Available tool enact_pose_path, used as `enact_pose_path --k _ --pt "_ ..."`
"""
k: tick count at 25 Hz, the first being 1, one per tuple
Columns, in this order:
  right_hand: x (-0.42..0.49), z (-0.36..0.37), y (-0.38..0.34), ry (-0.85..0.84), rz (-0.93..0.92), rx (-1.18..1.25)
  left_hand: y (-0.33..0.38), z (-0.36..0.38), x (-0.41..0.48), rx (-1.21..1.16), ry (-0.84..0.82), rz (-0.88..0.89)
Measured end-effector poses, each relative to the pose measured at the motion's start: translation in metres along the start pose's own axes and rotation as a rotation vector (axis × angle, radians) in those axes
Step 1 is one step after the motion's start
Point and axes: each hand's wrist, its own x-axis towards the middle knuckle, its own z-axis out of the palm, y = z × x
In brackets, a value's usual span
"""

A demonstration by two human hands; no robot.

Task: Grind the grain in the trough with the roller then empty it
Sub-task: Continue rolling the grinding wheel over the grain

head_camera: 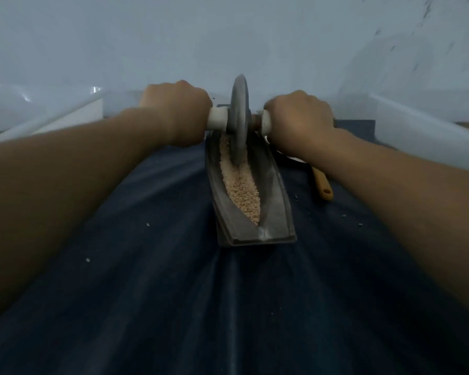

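The grain (240, 189) lies in a pale, crumbly strip along the bottom of the trough (275, 209), a long dark metal boat-shaped channel that runs straight away from me on the dark blue cloth (152, 280), its near end blunt and flat, its far end hidden behind my hands. The roller (238, 120) stands upright on edge in the far half of the trough, its grey metal disc sunk into the grain, with the strip of grain reaching from under it back toward the near tip. A white handle sticks out from each side of the disc. My left hand (175, 110) is curled in a fist round the left handle, knuckles up, and my right hand (299, 117) grips the right handle the same way, so both sets of fingers are clenched on the roller's axle with the disc between them. Just beside the trough on its right, partly under my right wrist, lies a yellow-brown wooden handle (324, 186) with a hole at its end; what it belongs to is hidden. A few pale crumbs (148, 224) dot the cloth on both sides. Beyond the cloth are blurred white surfaces (417, 125) and a pale wall (228, 36).
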Motion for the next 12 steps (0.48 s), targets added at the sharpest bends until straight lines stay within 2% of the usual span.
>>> enact_pose_path --k 2,5,6,9,12 --pt "-0.034 -0.010 0.012 0.054 -0.122 -0.038 -0.007 0.001 -0.038 -0.006 0.073 0.067" --pt "-0.089 -0.029 0.023 0.241 -0.294 -0.121 -0.016 0.001 -0.096 -0.043 0.301 0.196" --pt "-0.089 -0.032 0.025 0.231 -0.310 -0.126 -0.019 0.002 -0.096 -0.051 0.302 0.207" --pt "-0.054 -0.019 0.009 0.130 -0.165 -0.181 -0.009 0.013 -0.065 0.004 0.169 0.082" --pt "-0.005 -0.001 -0.008 0.019 -0.009 -0.031 -0.002 0.017 -0.011 0.000 0.069 -0.020"
